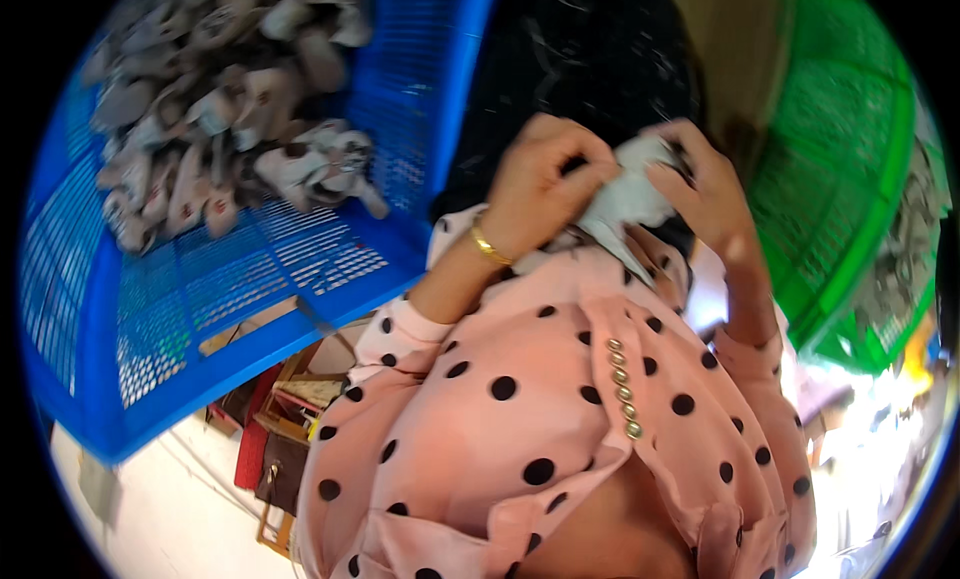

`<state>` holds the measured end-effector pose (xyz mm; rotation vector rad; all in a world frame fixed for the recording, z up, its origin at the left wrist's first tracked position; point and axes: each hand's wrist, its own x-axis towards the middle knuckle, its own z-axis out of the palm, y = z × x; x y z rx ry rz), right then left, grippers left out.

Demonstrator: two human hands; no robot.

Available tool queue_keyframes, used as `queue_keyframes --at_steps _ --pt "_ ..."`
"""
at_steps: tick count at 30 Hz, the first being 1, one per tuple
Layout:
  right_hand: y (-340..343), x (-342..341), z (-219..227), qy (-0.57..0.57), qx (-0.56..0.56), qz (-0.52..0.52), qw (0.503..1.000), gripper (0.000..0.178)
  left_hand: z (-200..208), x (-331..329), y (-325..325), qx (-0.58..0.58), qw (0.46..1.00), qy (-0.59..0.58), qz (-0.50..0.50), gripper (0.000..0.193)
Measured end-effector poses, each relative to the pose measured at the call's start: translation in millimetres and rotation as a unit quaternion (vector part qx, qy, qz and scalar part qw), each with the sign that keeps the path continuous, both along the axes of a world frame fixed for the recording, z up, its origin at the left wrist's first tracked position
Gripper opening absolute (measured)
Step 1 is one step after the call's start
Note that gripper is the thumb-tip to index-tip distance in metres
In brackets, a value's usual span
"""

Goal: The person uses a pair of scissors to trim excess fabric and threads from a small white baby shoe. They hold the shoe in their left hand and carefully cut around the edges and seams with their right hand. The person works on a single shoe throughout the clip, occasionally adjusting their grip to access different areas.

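Pale piece (632,191): between the two hands, in front of the pink dotted shirt (500,339); too blurred to identify.
Left hand (545,184): fingers pinched together, seemingly on the piece's left edge.
Right hand (712,189): thumb and fingers clamped on its right side.
Handling: an even grip from both sides should steady the limp-looking piece.
Edges: blue basket (250,354) near the left forearm, green basket (830,179) near the right.
Room: mostly over the dark covering (570,69) between the baskets.
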<state>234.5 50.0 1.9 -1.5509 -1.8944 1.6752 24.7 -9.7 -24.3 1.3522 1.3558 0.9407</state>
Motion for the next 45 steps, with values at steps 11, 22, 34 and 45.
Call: queue_keyframes --at_steps 11,22,34,45 --pt "-6 -7 8 -0.03 0.04 0.027 0.998 0.035 16 4 -9 0.004 1.0 -0.012 0.022 0.013" --pt "-5 -5 4 -0.007 0.057 0.02 0.998 0.038 22 -29 6 0.051 0.972 0.156 -0.17 0.02" --pt "-11 8 -9 0.014 0.031 -0.004 0.999 0.045 17 -21 21 -0.212 0.88 -0.421 -0.06 0.009" --pt "-20 7 -8 -0.004 0.085 -0.018 0.996 0.044 15 0 29 -0.161 0.97 -0.062 -0.171 0.035"
